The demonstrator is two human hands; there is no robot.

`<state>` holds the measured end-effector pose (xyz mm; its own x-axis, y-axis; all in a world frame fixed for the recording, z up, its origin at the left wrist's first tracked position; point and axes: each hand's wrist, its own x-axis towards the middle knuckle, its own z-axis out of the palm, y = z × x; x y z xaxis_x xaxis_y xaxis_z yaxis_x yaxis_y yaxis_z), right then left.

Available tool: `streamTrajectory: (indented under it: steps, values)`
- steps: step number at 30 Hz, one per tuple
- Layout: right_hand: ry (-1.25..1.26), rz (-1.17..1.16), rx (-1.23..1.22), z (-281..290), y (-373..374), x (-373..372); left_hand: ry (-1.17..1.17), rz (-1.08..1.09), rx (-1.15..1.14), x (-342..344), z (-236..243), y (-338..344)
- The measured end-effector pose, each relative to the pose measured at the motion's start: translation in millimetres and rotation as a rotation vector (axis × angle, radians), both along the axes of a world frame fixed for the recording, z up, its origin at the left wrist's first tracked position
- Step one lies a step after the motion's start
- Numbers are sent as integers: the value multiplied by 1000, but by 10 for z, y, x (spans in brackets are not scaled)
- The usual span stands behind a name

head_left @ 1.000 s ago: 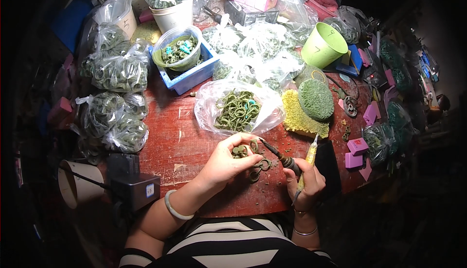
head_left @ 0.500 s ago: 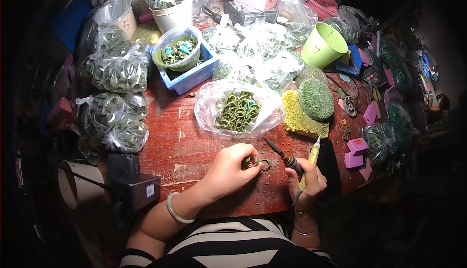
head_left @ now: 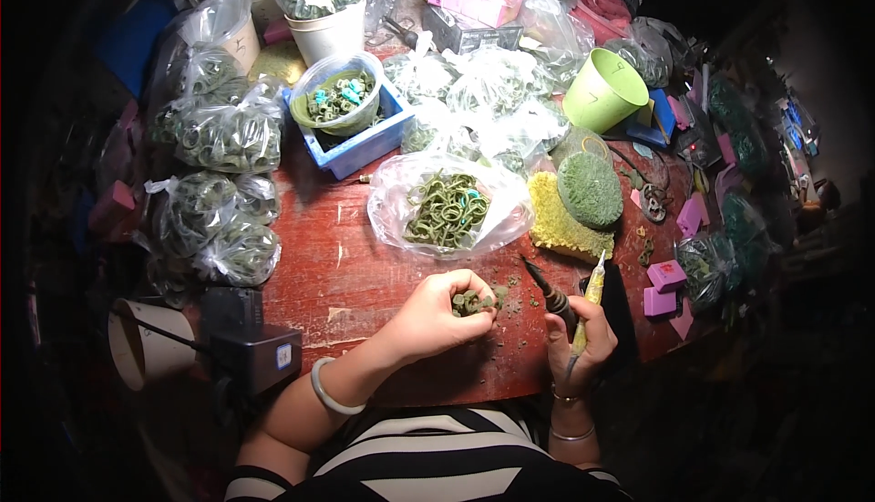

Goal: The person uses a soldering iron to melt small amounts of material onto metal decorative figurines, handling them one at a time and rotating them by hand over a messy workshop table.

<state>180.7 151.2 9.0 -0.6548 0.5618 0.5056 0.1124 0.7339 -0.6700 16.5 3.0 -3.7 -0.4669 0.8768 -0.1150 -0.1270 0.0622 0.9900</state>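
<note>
Left hand (head_left: pixel 437 315) lies curled on the red worktable (head_left: pixel 337 274), fingers pinching a small cluster of green wax rings (head_left: pixel 474 302) just below the open bag of rings (head_left: pixel 448 210). Right hand (head_left: pixel 580 342) is closed around a dark-tipped wax pen (head_left: pixel 550 292) and a yellow tool (head_left: pixel 591 297), tip apparently clear of the rings. Recommendation: steady the cluster before bringing the tip in, and touch briefly.

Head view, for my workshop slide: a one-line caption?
Left hand pinches green rings on a red table; right hand holds a pen-like tool.
</note>
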Motion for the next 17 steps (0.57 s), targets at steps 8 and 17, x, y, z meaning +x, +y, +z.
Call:
streamTrajectory:
  steps: [8,17]
  values:
    - [68,219,-353,-75,-135,-169,-653,-111,39,-58,82,-46]
    - [43,265,-423,0,-153,-139,-670,-126,43,-23,35,-18]
